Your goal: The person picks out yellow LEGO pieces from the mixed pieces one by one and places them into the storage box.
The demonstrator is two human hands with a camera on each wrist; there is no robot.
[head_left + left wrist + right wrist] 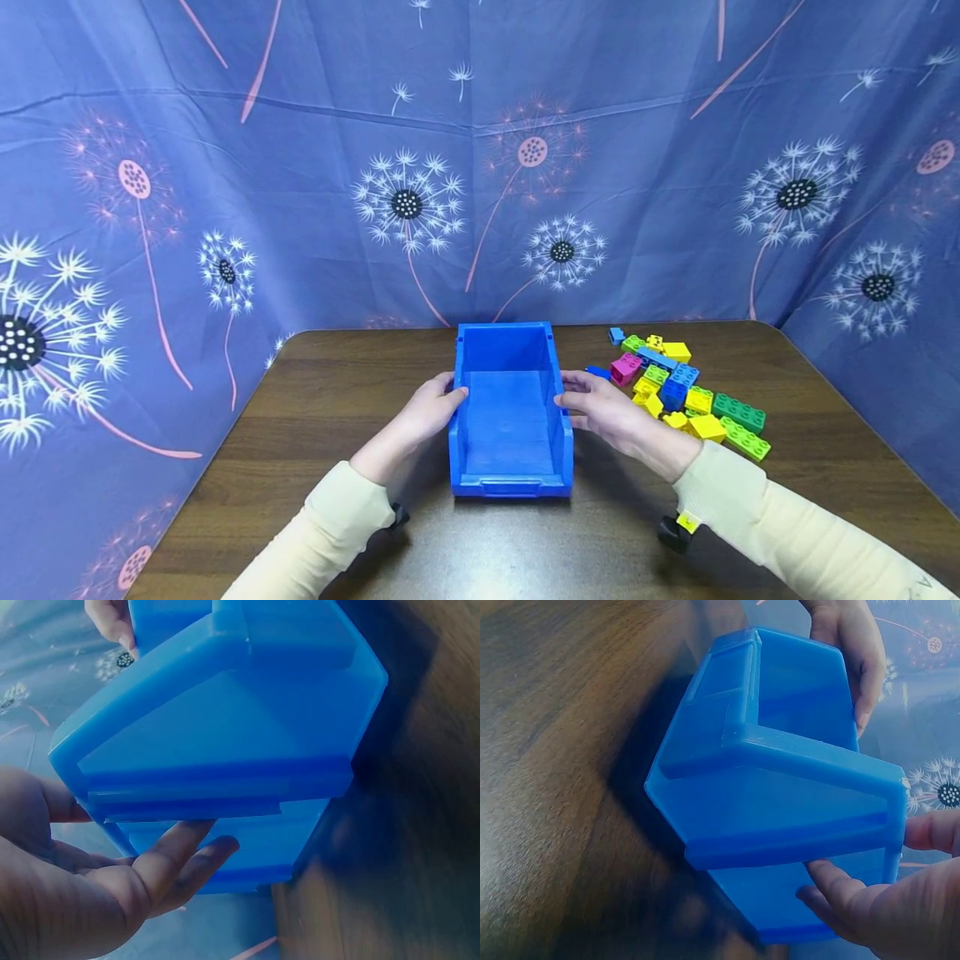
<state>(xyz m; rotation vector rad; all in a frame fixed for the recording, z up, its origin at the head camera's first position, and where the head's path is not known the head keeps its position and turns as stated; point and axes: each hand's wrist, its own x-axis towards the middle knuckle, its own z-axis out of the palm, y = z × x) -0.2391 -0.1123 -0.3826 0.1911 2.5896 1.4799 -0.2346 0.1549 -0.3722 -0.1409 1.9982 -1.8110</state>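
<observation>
An empty blue plastic storage bin [510,425] is at the middle of the wooden table, its low front lip towards me. My left hand [430,410] holds its left wall, thumb over the rim and fingers against the outside. On the opposite wall my right hand [611,414] grips in the same manner. Both wrist views show fingertips under the ledge along the bin's side, seen at the left hand [112,885] and the right hand [900,904]. Whether the bin's base touches the table cannot be told.
Right of the bin lies a loose pile of toy building bricks [675,395], yellow, green, blue and pink, close beyond my right hand. A brown wooden table [315,417] lies beneath. Behind it hangs a blue cloth [315,208] with a dandelion print.
</observation>
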